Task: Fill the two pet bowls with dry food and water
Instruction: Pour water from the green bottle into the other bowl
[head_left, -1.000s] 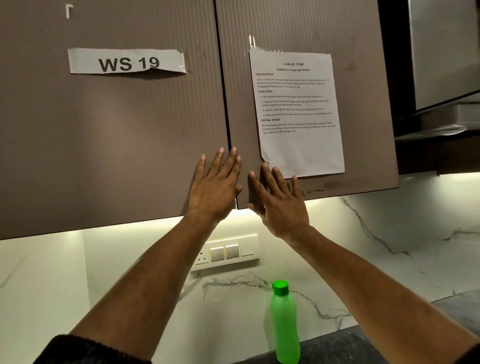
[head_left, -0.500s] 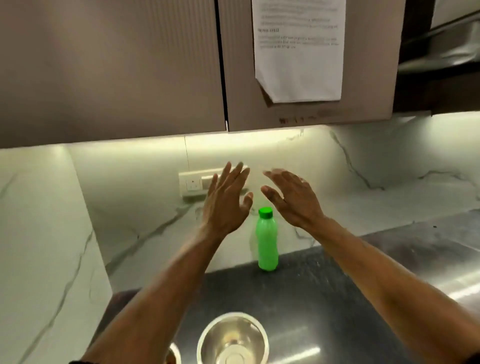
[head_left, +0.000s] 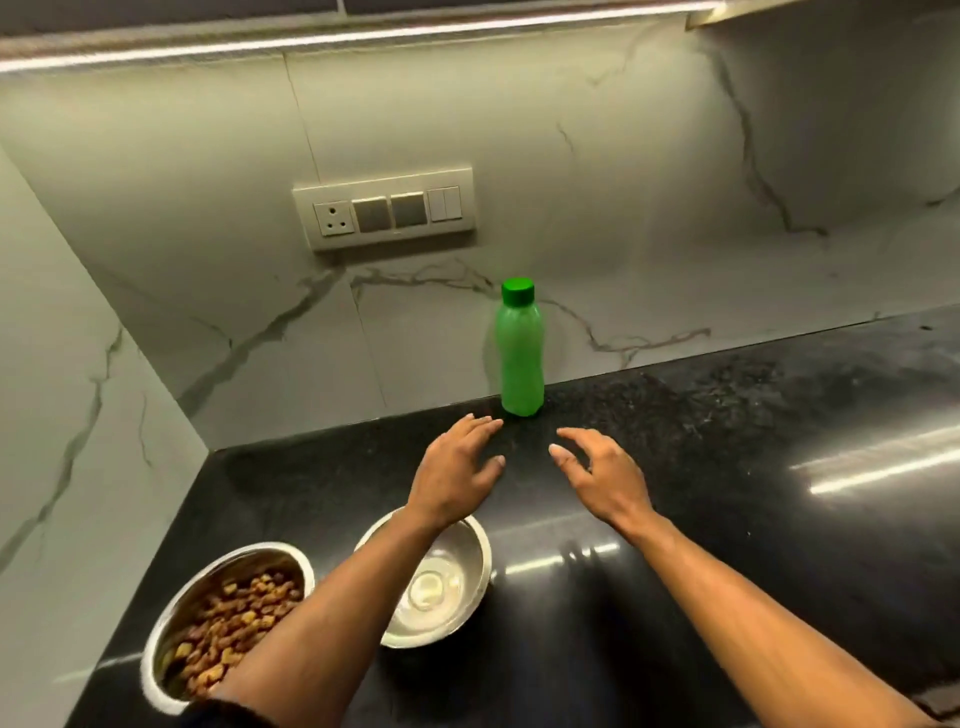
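Right now both my hands hang over the black granite countertop (head_left: 727, 493), palms down, holding nothing. My left hand (head_left: 457, 467) has its fingers stretched forward and relaxed, the tips close to the base of the green plastic bottle (head_left: 519, 353) but apart from it. My right hand (head_left: 602, 478) is spread loosely too, fingers slightly bent, thumb pointing towards the left hand, with a gap of bare stone between the two.

That bottle stands upright at the back edge of the counter, just against the marble backsplash (head_left: 649, 208). Its body is a translucent light green with a slight waist, and a darker green screw cap (head_left: 518, 291) is on it. I cannot tell how full it is.

Nearer to me sit two round steel bowls. The left bowl (head_left: 208, 582) holds brown and yellowish dry kibble (head_left: 234, 623) covering its bottom; my left forearm crosses over its near right part. The right bowl (head_left: 457, 587) is shiny inside, pale at the bottom; whether that is a little water or only reflection I cannot say. My left wrist passes over its far rim. These two bowls stand just beside each other, not touching.

On the backsplash above the bottle, to the left, is a white switch plate (head_left: 384, 208) with a socket.
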